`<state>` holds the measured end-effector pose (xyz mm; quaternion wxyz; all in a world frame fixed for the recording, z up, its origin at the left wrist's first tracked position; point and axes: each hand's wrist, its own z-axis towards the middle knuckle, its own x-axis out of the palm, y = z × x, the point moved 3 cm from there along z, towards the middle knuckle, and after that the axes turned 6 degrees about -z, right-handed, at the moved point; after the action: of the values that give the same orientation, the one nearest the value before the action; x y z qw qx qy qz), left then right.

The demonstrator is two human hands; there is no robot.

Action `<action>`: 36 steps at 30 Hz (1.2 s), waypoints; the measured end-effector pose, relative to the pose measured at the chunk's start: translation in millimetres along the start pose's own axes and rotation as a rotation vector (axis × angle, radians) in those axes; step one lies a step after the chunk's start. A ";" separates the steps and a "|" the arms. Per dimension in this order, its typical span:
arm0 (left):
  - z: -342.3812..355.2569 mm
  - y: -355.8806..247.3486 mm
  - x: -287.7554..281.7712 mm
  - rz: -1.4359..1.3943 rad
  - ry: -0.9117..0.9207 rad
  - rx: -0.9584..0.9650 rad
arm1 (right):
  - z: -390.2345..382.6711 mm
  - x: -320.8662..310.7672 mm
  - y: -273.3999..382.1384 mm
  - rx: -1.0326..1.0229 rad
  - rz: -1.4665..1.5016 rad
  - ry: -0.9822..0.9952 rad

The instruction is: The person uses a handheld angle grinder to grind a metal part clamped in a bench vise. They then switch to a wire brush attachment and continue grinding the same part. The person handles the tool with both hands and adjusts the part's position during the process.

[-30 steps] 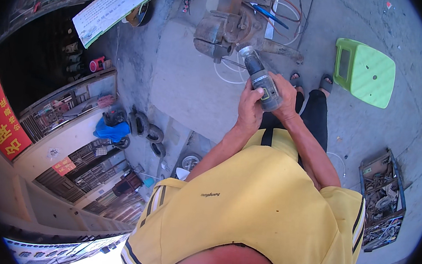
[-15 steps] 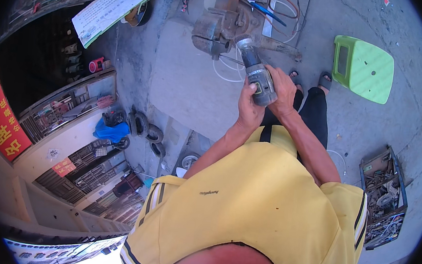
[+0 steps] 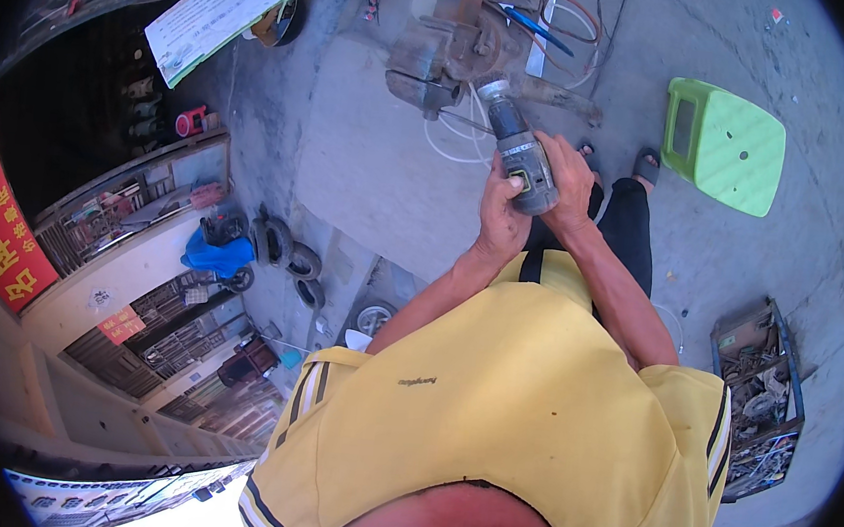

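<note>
My left hand (image 3: 502,215) and my right hand (image 3: 566,191) are both closed around a grey and black power tool (image 3: 528,170), left thumb across its body, right fingers along its right side. The tool slants away from me, its silver tip (image 3: 493,89) in front of a rusty bench vise (image 3: 413,87); I cannot tell whether they touch. A thin rod (image 3: 464,122) sticks out from below the vise jaws toward the tool, and a loop of white hose (image 3: 432,149) hangs beneath.
A green plastic stool (image 3: 748,152) stands at the right, a metal scrap box (image 3: 760,393) below it. Blue pen-like tool (image 3: 538,30) and hoses lie beyond the vise. A white board (image 3: 222,20), old tyres (image 3: 307,263) and a blue-covered scooter (image 3: 217,251) are at the left.
Compared with one second ago, my hands and the tool sit slightly higher in the picture, with the tool's tip a little nearer the vise. My grip looks much the same.
</note>
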<state>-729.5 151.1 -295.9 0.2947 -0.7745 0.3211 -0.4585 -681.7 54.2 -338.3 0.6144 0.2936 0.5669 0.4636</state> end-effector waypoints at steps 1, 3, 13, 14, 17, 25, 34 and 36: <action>-1.7 4.7 -3.3 0.033 -0.014 -0.005 | -0.8 -0.8 -1.4 0.015 0.031 0.024; -1.8 9.0 -4.5 0.111 -0.016 0.035 | -6.5 3.4 -9.0 0.129 0.149 0.068; 3.2 25.7 -18.2 0.398 -0.017 0.062 | -31.2 29.1 -41.8 0.406 0.500 0.271; 3.7 25.3 -17.6 0.405 -0.025 0.056 | -29.0 28.2 -39.8 0.400 0.497 0.284; 5.4 25.6 -22.8 0.407 -0.030 0.029 | -30.0 29.6 -37.0 0.476 0.622 0.270; 7.8 21.8 -26.7 0.376 -0.054 0.040 | -29.1 40.1 -37.6 0.453 0.612 0.268; 16.7 15.5 -19.5 0.364 -0.127 0.062 | -35.4 50.1 -45.2 0.527 0.545 0.259; 18.7 11.4 -12.8 0.390 -0.139 0.095 | -33.8 48.5 -45.2 0.498 0.439 0.267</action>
<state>-720.0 156.9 -318.8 0.4352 -0.7128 0.4217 -0.3530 -707.3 74.4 -405.2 0.3303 0.4858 0.6613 0.4664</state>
